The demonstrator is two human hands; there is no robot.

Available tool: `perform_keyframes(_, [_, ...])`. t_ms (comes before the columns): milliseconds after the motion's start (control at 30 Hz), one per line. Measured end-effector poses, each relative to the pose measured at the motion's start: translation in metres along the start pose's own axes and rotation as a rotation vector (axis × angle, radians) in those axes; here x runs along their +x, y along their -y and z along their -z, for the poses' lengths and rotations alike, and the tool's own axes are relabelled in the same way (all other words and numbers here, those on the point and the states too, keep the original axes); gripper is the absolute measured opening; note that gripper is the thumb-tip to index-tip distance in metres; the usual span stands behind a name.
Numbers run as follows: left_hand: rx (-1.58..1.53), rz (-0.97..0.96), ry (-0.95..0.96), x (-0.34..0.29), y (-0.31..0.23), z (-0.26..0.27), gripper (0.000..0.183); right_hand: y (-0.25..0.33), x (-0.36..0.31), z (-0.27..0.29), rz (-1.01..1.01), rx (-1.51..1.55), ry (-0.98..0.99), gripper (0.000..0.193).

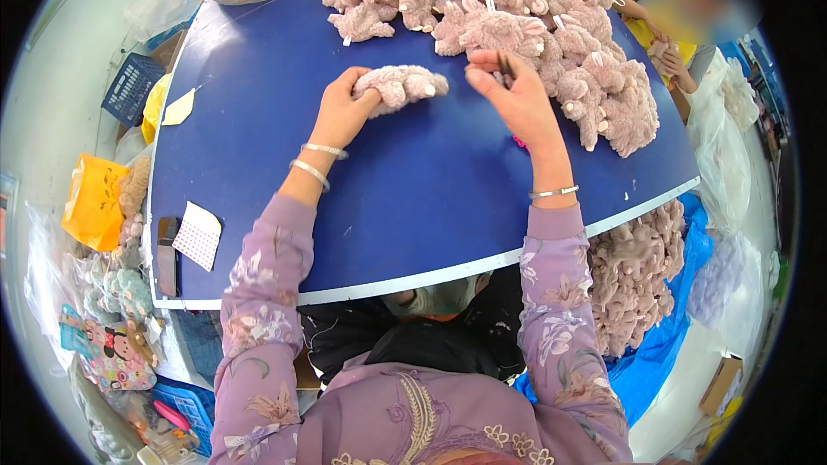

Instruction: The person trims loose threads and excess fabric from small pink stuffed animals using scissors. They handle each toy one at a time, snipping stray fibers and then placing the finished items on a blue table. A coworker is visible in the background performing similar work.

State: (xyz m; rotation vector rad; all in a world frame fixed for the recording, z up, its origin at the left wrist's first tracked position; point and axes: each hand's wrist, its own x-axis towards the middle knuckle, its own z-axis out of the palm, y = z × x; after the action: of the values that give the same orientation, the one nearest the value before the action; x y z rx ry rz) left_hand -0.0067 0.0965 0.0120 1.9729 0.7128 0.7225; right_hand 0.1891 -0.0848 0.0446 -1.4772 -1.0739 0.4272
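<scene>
Over open, white-edged blue worktop [413, 207], fluffy pink toy [398, 89] is grasped by left hand [346, 106], slim dark tool [506, 67] by right hand [522, 101].

The middle of the room is taken up by a broad blue worktop [413, 198], bordered by a white edge [413, 282]. A bright patch of light [211, 39] is reflected near its far left corner. Pale floor [73, 108] is seen on the left, where a dark blue crate [132, 89] and an orange bag [95, 202] are placed. On the right, the worktop is flanked by a clear plastic bag [722, 155]; at the near right, a blue sheet [655, 383] and a cardboard box [720, 385] are seen.
</scene>
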Motion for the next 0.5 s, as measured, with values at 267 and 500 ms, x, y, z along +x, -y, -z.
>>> perform_keyframes(267, [-0.703, 0.318, 0.200, -0.063, -0.024, 0.010, 0.038, 0.025, -0.026, -0.046, -0.054, 0.189, 0.463, 0.053])
perform_keyframes(500, [-0.964, 0.155, 0.021, -0.070, -0.045, -0.010, 0.033, 0.024, -0.036, -0.067, -0.142, 0.334, 0.379, 0.045])
